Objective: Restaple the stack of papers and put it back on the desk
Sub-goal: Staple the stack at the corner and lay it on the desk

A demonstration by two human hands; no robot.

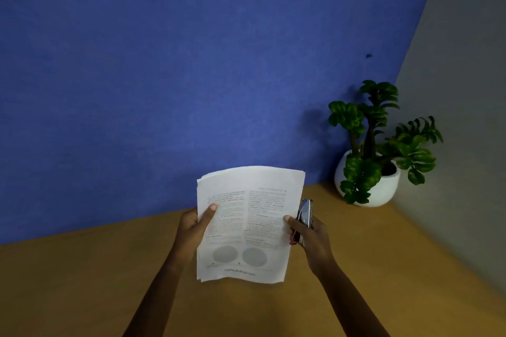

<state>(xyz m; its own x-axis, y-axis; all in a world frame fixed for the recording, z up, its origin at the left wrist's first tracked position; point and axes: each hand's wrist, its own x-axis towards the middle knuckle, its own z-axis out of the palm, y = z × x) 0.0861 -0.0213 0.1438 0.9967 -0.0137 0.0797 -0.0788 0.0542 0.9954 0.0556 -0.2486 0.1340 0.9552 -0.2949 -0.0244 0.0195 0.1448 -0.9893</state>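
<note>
Head view: the stack of papers (247, 224) is held up off the desk (109, 282), printed side toward the camera, sitting toward 6 o'clock from the middle of the frame. The left hand (191, 230) pinches the stack at its 9 o'clock edge, thumb flat on the front page and fingers hidden behind. At the 3 o'clock edge the right hand (315, 238) is curled round the stapler (304, 216), which stands roughly upright just beside the paper, and its thumb presses on the page margin. Whether the stapler's mouth is over any sheet cannot be told from here.

Judged from this, the step in hand is lining up the pages before stapling. No staple is visible, and the sheets fan slightly at the 11 o'clock corner. The next move calls for squaring those edges and sliding a corner fully into the stapler's mouth. After a firm squeeze, the stack has to be laid down on the desk.

Count: one stack, its sheets too close to number; one stapler; two hands. One potted plant (377, 139) stands at 3 o'clock, against the blue wall (164, 63).
</note>
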